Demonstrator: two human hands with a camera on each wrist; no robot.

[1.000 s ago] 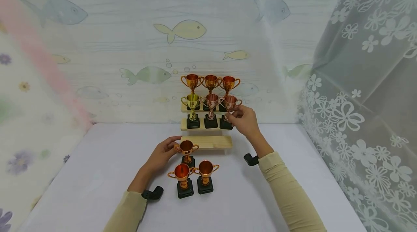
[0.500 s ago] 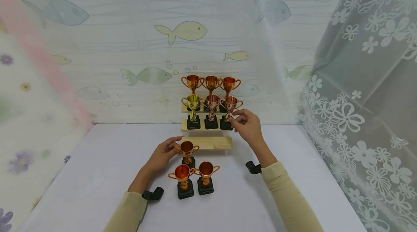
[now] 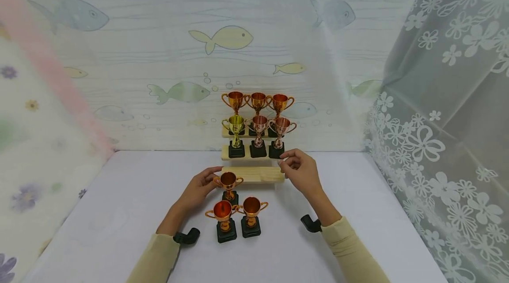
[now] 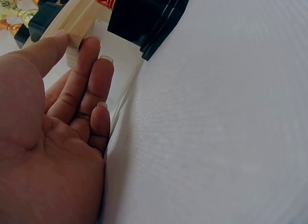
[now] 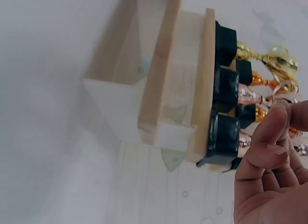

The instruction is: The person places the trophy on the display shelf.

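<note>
My left hand pinches the left end of the lowest wooden step of a tiered display stand; in the left wrist view, its thumb and fingertips meet the board's end. Empty, my right hand hovers at that step's right end, fingers loosely bent. Just above it, a pink trophy cup stands at the right of the middle step, beside another pink trophy and a yellow-gold one. An orange trophy stands on the table before my left fingers.
Two more orange trophies, one at left and one at right, stand nearer on the white table. Three orange-gold trophies fill the top step. A fish-patterned curtain hangs behind; a lace one hangs at right.
My right hand has let go of the right pink trophy on the middle step and moved down, towards the lowest step. My left hand has stayed in place.
</note>
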